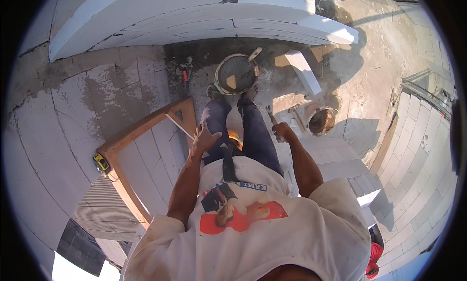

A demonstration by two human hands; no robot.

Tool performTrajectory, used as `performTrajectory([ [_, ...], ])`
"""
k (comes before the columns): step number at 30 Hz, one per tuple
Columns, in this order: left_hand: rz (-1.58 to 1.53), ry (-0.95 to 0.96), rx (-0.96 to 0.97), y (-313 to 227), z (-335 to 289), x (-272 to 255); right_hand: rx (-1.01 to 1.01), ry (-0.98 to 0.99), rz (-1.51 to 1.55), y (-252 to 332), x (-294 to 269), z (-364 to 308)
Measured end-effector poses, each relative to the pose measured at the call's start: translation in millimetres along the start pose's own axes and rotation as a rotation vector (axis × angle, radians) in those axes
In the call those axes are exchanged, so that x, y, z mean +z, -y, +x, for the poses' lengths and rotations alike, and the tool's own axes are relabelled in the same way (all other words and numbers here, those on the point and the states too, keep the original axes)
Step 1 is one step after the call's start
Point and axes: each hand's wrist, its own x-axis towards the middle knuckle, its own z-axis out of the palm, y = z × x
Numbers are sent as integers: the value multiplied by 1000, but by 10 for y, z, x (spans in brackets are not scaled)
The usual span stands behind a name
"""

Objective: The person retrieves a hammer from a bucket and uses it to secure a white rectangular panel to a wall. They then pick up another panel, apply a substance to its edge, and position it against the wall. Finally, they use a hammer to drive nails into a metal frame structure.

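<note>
My left hand is over my left thigh, its fingers apart and holding nothing that I can see; whether it touches the trousers I cannot tell. A thin white strip ends close beside it, by the corner of a wooden frame. My right hand is closed round a short hand tool, whose head is too small to make out. Between my feet stands a round bucket of grey mortar, with a pale-handled tool at its rim. A hammer-like tool rests against a smaller bucket to the right.
A low white block wall curves across the far side. One loose white block lies on the concrete floor. A yellow-black tape measure sits on the frame at left. Block walling rises at right; a person in red is lower right.
</note>
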Motion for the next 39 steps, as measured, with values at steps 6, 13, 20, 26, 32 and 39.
performTrajectory([
  [6,99,71,-159,-148,294,861,-109,-216,-477,172,-224,1179],
  [13,-156,-45,-238,97,820,1600,-190,-535,-1304,201,-514,2272],
  [20,-143,-143,-254,280,828,2185,-1220,-885,-1852,2153,228,2850],
  [26,-146,-173,-269,401,858,2277,-718,-676,-2134,2951,527,3392],
  [32,-182,-189,-248,400,899,2163,-598,-492,-2041,2265,866,2570],
  [39,-213,-198,-238,349,851,2205,-831,-661,-1601,1477,494,1683],
])
